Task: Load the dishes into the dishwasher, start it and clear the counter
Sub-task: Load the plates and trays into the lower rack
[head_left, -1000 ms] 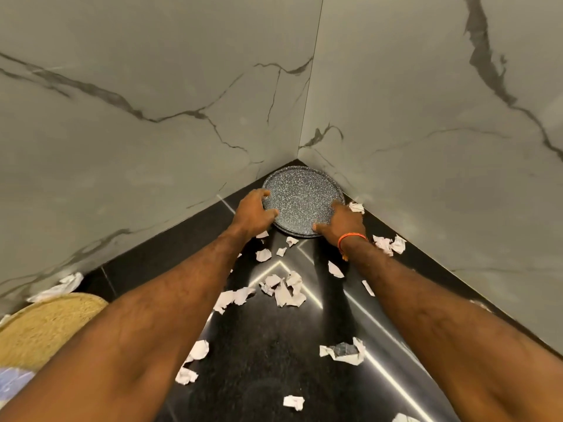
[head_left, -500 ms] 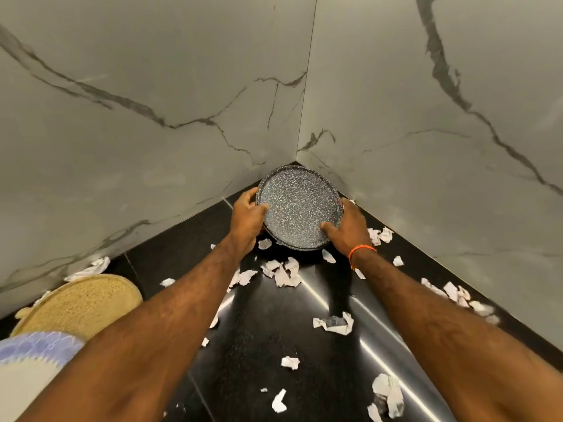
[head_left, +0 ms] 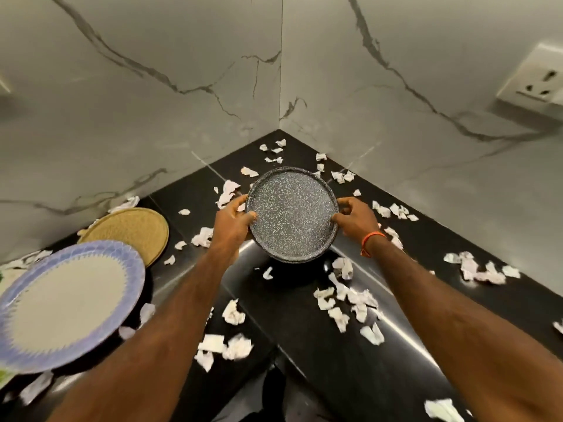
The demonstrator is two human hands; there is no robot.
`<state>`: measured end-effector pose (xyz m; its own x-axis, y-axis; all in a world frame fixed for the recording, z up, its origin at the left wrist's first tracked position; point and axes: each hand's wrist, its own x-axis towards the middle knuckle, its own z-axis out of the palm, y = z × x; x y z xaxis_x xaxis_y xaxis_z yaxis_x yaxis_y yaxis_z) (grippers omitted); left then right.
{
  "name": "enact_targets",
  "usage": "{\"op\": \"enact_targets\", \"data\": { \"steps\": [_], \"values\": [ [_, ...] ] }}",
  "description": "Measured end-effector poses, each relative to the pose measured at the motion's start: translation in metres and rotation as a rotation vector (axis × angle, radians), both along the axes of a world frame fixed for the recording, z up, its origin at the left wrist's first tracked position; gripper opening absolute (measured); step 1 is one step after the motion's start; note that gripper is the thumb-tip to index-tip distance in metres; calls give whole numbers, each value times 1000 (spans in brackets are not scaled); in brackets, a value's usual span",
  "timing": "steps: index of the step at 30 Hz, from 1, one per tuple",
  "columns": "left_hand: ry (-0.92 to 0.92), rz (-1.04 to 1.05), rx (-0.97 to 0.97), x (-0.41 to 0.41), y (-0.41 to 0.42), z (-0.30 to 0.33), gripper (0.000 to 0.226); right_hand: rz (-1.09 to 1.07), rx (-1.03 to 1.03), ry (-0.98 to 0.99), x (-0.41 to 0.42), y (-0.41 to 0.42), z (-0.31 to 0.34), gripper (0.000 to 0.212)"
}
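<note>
A round dark speckled plate (head_left: 292, 213) is held above the black counter (head_left: 350, 370), away from the corner of the marble walls. My left hand (head_left: 233, 222) grips its left rim with the thumb on top. My right hand (head_left: 355, 216), with an orange band at the wrist, pinches the right rim. A blue-rimmed plate with a pale centre (head_left: 65, 306) lies at the left. Behind it sits a yellow woven plate (head_left: 134, 229).
Several torn white paper scraps (head_left: 350, 296) are scattered over the counter, from the corner to the front edge. Grey marble walls meet in the corner behind the plate. A white wall socket (head_left: 536, 77) is on the right wall.
Both hands have lifted the speckled plate out of the corner and drawn it toward me. The view has pulled back, showing the blue-rimmed plate, more scraps and the socket.
</note>
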<state>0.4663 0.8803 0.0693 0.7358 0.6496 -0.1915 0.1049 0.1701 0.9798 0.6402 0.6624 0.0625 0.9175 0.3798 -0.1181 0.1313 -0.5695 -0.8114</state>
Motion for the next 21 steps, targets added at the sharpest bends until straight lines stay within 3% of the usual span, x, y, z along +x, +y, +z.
{"op": "enact_targets", "data": {
  "steps": [4, 11, 17, 21],
  "values": [
    [-6, -115, -5, -38, -32, -5, 45, -48, 137, 87, -56, -49, -10, 26],
    [-34, -159, -149, -74, -81, 0, 30, -232, 252, 217, -123, -111, -25, 35],
    [-20, -381, -129, -81, -113, 7, 30, -393, 380, 219, -163, -157, -1, 28],
    [-23, -568, -50, -78, -129, 20, 30, -506, 420, 89, -192, -193, 16, 13]
  ]
}}
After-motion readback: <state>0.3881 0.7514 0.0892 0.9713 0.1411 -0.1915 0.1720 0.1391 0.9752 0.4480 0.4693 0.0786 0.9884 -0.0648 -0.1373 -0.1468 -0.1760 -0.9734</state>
